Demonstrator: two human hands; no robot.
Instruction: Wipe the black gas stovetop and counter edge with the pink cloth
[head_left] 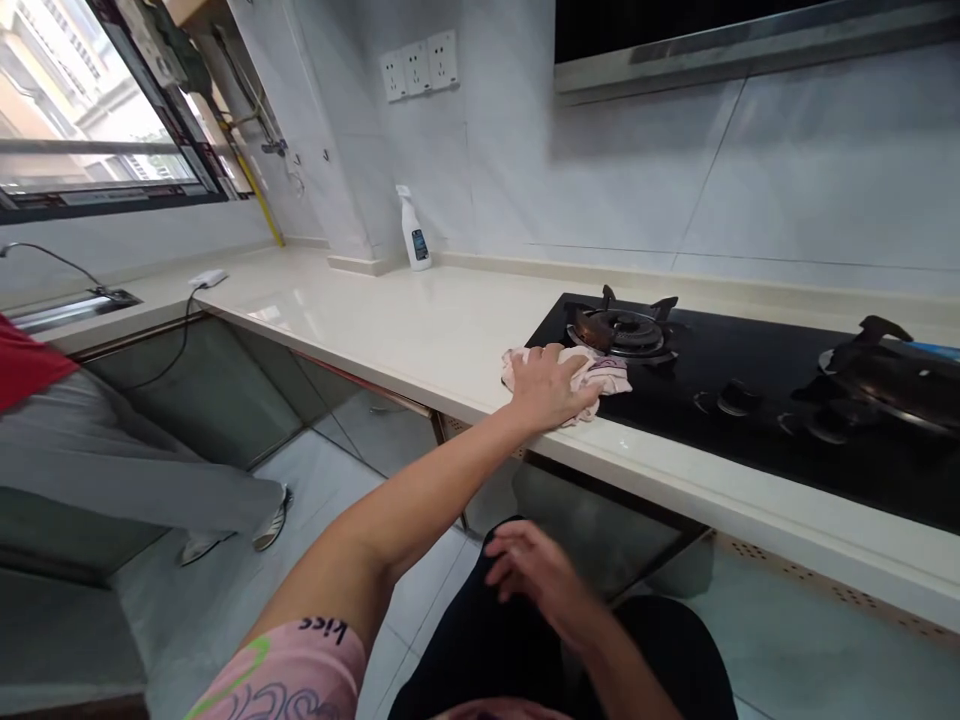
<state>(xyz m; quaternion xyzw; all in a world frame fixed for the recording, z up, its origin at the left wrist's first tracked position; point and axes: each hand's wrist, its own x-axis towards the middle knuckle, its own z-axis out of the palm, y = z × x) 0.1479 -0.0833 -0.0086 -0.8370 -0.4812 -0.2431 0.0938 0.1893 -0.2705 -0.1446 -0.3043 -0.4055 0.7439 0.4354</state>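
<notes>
My left hand (551,385) lies flat on a crumpled pink-white cloth (604,372) at the left edge of the black glass hob (750,370), pressing it onto the surface where hob meets cream countertop (405,330). Its fingers are spread over the cloth. The left burner (622,328) stands just behind the cloth. My right hand (536,575) hangs low in front of my dark trousers, below the counter edge. It holds nothing and its fingers are loosely apart.
A white spray bottle (415,232) stands at the back wall. A pan (896,375) sits on the right burner. Hob knobs (735,400) lie near the front. Another person's legs (142,470) stand at the left by the sink (67,310).
</notes>
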